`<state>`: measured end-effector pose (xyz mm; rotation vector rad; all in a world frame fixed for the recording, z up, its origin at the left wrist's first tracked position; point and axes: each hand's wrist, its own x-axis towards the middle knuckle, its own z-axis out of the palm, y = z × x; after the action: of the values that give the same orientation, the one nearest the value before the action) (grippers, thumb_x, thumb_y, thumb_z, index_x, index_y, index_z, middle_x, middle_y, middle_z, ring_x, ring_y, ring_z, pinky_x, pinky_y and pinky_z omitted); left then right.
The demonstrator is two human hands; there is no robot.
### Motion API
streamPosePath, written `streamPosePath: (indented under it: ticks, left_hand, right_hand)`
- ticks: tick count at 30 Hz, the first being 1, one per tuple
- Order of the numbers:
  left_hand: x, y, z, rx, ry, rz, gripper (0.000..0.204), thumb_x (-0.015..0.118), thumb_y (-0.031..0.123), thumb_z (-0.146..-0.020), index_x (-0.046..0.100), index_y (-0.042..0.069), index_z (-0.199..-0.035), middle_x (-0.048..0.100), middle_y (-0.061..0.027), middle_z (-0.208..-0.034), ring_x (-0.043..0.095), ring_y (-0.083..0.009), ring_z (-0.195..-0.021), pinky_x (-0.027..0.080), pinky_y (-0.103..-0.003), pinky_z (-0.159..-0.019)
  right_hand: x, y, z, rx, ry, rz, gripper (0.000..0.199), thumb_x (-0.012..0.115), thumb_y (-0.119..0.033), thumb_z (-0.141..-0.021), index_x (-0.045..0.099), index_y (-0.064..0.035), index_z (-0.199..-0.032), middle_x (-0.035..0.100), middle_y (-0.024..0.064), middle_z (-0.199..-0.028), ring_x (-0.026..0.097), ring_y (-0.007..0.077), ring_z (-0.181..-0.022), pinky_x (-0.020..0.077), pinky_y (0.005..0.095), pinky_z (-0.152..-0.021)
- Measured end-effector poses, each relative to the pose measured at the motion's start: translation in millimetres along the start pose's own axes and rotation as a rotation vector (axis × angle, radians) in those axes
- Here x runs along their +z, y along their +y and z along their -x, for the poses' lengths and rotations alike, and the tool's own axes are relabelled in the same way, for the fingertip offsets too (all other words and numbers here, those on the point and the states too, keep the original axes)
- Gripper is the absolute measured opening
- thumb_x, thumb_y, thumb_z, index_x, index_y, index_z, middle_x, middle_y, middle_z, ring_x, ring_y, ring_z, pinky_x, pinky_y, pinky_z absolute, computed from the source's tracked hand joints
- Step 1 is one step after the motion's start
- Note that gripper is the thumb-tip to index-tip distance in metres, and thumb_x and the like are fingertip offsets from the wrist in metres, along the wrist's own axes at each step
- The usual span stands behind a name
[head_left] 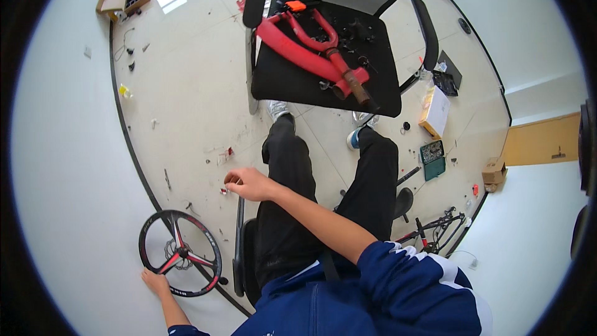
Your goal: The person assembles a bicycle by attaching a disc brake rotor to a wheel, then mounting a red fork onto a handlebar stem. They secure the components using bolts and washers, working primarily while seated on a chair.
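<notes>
Blue jacket [311,311] at bottom centre

Right hand [250,185] curls mid-frame, contents unclear. Left hand [157,282] touches a wheel [180,252], lower left, grip unclear. Top centre, a red bike frame [295,51] lies on a chair [387,87].

My left hand [155,282]: on the wheel's [181,252] rim
My right hand [249,185]: fingers curled, near the armrest [240,224]
Chair [382,84]: red frame [297,53] on it

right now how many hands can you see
2: the left hand at the rim of the three-spoke wheel, lower left; the right hand beside the left leg. Neither is hidden.
</notes>
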<state>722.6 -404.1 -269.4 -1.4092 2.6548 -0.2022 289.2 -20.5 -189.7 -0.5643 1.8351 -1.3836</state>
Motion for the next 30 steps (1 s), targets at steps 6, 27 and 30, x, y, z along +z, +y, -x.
streamPosePath:
  ticks: [6,27,30]
  left_hand:
    - [-21,21,-9,-0.139,-0.005,0.030,0.049,0.060,-0.001,-0.077,0.053,-0.004,-0.126,0.056,-0.0232,-0.119,0.051,-0.0403,-0.116,0.042,-0.046,-0.101]
    - [-147,494,8,0.618,-0.166,1.135,0.030,0.067,0.002,-0.081,0.067,0.004,-0.111,0.068,-0.0120,-0.098,0.066,-0.0227,-0.089,0.052,-0.034,-0.071]
    - [-183,530,27,0.728,-0.172,1.229,0.027,0.066,0.002,-0.085,0.067,0.002,-0.111,0.070,-0.0114,-0.098,0.067,-0.0207,-0.090,0.052,-0.032,-0.073]
  right_hand:
    - [-86,-32,69,-0.096,0.210,-0.096,0.025,0.059,-0.013,-0.095,0.063,0.0015,-0.114,0.070,0.0126,-0.106,0.067,0.0170,-0.095,0.0523,0.0299,-0.086]
    - [-293,-22,62,0.276,0.703,0.234,0.058,0.068,-0.041,-0.087,0.055,0.0037,-0.122,0.066,0.0259,-0.108,0.064,0.0364,-0.105,0.0475,0.0414,-0.093]
    - [-291,-22,70,0.153,0.682,-0.212,0.039,0.064,-0.031,-0.094,0.052,-0.0005,-0.114,0.060,0.0112,-0.081,0.056,0.0187,-0.057,0.0441,0.0330,-0.051]
